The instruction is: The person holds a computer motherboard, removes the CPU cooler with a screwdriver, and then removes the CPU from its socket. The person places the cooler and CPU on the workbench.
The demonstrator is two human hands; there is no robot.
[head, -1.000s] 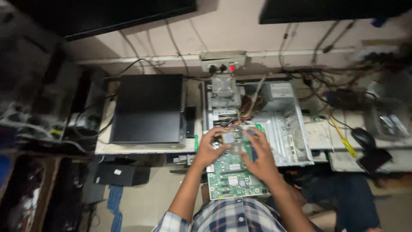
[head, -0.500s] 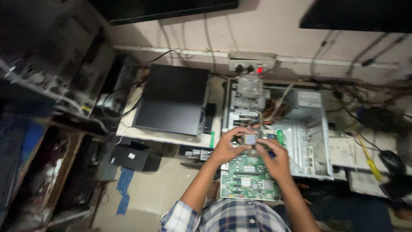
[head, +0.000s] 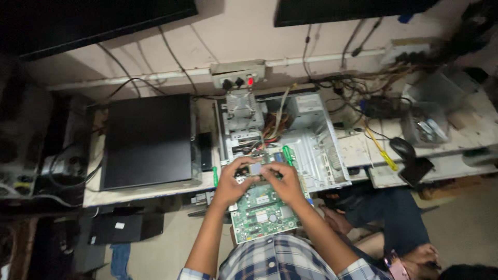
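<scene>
**Both hands on the processor**

The green motherboard (head: 264,207) sits at 6 o'clock of the open computer case (head: 290,140). Left hand (head: 228,184) and right hand (head: 285,184) pinch the square processor (head: 256,168) by its edges; keeping it level looks wise.

The scene is dim overall, lit from above and a little in front, so the pale wall (head: 155,46) and the metal of the open computer case (head: 311,140) catch the most light. The corners fall off into near black — the upper left and the whole left side lose almost all detail. The green circuit board (head: 264,210) and the left hand (head: 231,181) and right hand (head: 285,181) on it are evenly lit but soft, with slight motion blur. The black case (head: 148,137) on the bench shows a faint sheen. Straight lines bow toward the edges — wide-lens distortion — and fine grain covers the shadows.
</scene>
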